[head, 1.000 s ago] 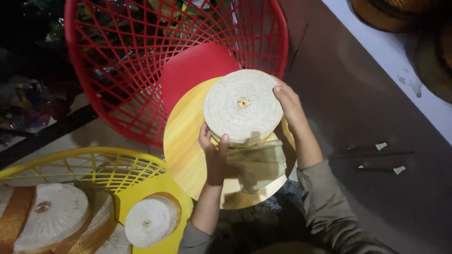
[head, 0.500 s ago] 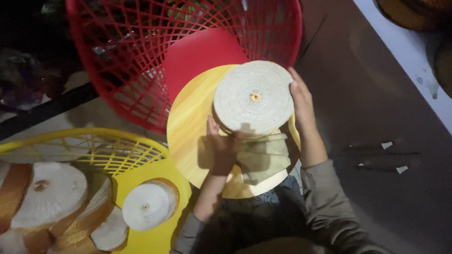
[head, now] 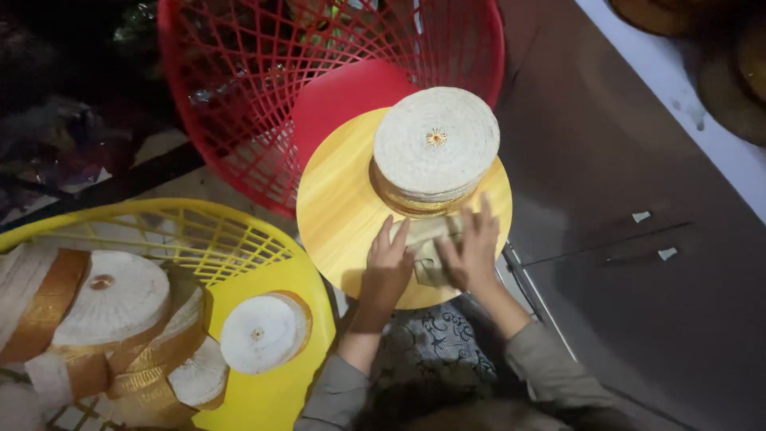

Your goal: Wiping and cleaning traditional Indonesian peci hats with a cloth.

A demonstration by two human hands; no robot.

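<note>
We're pressing both hands, left [head: 388, 267] and right [head: 471, 251], flat and spread on a folded cloth [head: 428, 239] lying just below the disc stack [head: 435, 152], so nudging forward risks toppling that stack.

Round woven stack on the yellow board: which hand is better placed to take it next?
Right, probably. The right hand lies just below the round woven stack, fingers nearly at its edge. The left hand sits further down-left on the yellow board.
</note>
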